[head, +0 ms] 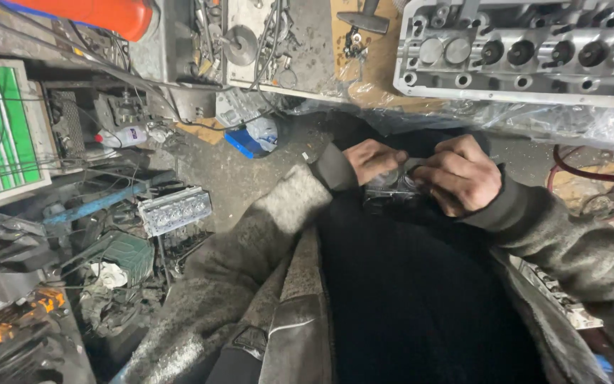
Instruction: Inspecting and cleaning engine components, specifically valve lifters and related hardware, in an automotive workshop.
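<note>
- Hands meet at waist height, close against the dark jacket; left hand curls its fingers round the near end of a small clear-and-metal part; right hand clamps over the other end, knuckles up, fingers folded tight; both hands are closed on the part, neither spread.
- Part sits between the two hands, largely covered; its exact kind cannot be told; only a glossy face and a pale rim show.
- Judgement on the step: a two-handed grip suits so small an item; keeping it close to the body steadies it; the fingers hide the working face, so a turn towards the light would help inspection; a loose grip risks a drop to the cluttered floor.
- Surroundings: aluminium cylinder head lies on the bench just beyond the hands, on crumpled plastic sheet; a second, smaller cylinder head rests well apart at lower left among scrap; orange cylinder at top left; blue box on the concrete floor.
- Obstructions: bench edge stands near the knuckles; red hose loops near the right sleeve.
</note>
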